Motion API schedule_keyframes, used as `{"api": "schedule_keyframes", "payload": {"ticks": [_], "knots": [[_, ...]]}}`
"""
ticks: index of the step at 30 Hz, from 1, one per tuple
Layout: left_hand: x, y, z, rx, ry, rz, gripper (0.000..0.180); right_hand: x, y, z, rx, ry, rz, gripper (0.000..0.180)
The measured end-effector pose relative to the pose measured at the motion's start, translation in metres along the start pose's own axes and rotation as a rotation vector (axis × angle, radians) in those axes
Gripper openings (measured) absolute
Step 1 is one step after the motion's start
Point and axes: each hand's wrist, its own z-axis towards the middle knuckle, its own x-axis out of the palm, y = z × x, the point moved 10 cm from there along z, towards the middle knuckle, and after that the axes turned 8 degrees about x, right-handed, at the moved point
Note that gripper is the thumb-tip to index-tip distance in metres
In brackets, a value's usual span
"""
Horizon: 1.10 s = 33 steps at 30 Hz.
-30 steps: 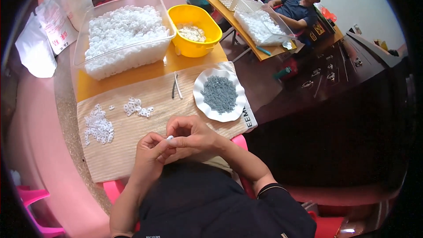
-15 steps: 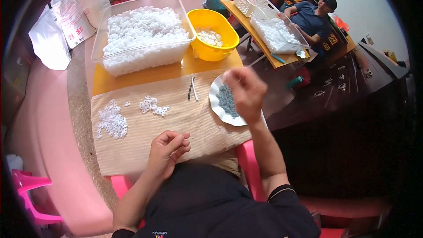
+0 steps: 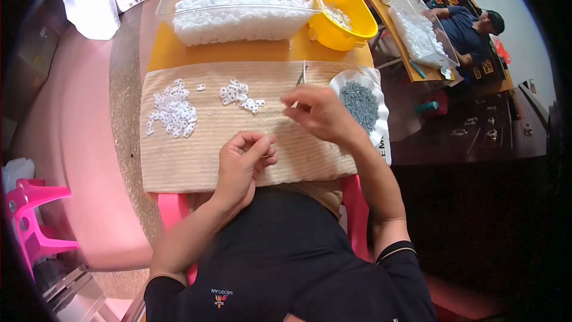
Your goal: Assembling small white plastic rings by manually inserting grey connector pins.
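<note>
My left hand (image 3: 245, 158) hovers above the near part of the cloth-covered table, thumb and fingertips pinched together. Whatever lies between them is too small or hidden to make out. My right hand (image 3: 319, 112) hangs to its upper right, its fingers curled in a pinch whose contents do not show. Beside the right hand stands a white wavy-rimmed plate (image 3: 384, 113) heaped with small grey screw-like pieces (image 3: 360, 105). On the left of the cloth lies a pile of small white plastic pieces with holes (image 3: 173, 110). A smaller cluster of the same pieces (image 3: 235, 91) sits near the middle.
Behind the cloth (image 3: 202, 167) stand a clear bin (image 3: 238, 11) full of white pieces and a yellow basin (image 3: 339, 40). A thin dark-and-white tool (image 3: 304, 73) lies behind my right hand. At another table a person (image 3: 465, 30) works by a white-filled bin (image 3: 420, 39). A pink stool (image 3: 39, 220) stands left.
My right hand has moved left and down from over the plate, closer to my left hand. The left hand keeps its pinch. The whole view has shifted, bringing the near side higher.
</note>
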Motion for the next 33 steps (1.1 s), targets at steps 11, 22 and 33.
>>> {"api": "schedule_keyframes", "payload": {"ticks": [11,22,33], "knots": [[-0.012,-0.004,0.001,0.056,-0.076,-0.072,0.012,0.045,-0.004,0.023,0.031,-0.011,-0.335,0.019],[-0.014,-0.005,0.004,0.071,-0.096,-0.042,0.013,0.045,-0.006,0.017,0.077,0.054,-0.222,0.013],[0.007,-0.012,0.000,0.092,0.036,-0.025,0.019,0.049,0.006,-0.034,0.227,0.194,0.584,0.015]]}}
